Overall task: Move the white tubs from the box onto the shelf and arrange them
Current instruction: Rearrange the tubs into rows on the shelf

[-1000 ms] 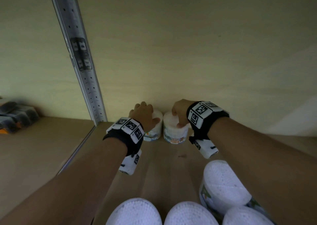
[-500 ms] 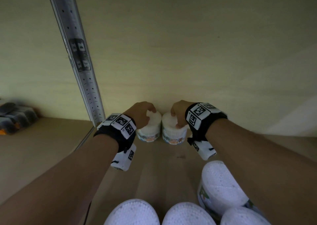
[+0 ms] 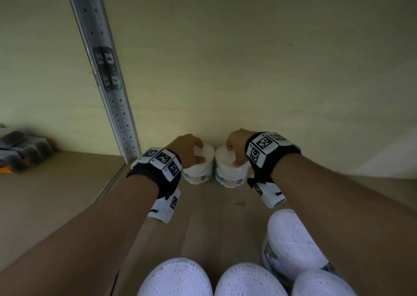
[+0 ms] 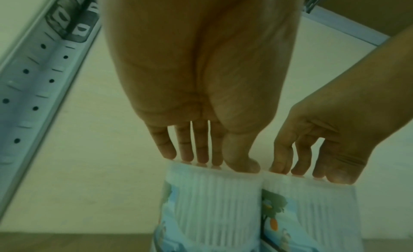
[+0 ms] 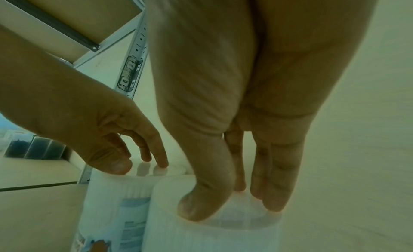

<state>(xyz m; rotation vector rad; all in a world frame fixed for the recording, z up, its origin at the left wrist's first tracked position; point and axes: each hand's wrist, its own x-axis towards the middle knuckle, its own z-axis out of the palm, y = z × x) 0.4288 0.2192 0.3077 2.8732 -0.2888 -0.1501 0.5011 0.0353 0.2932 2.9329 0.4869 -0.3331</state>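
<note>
Two white cotton-bud tubs stand side by side at the back of the shelf, against the wall. My left hand rests its fingertips and thumb on the lid of the left tub. My right hand does the same on the right tub. In the left wrist view my left hand's straight fingers touch the left tub's top edge. In the right wrist view my right hand's thumb and fingers press on the right tub's lid. The tubs' sides touch or nearly touch.
Several more white tubs stand at the front of the shelf, one under my right forearm. A perforated metal upright rises at the left. Dark packets lie on the neighbouring shelf at far left.
My left wrist has swung a little to the left, and its fingers have shifted on the left tub's lid. The right hand and both tubs have hardly moved.
</note>
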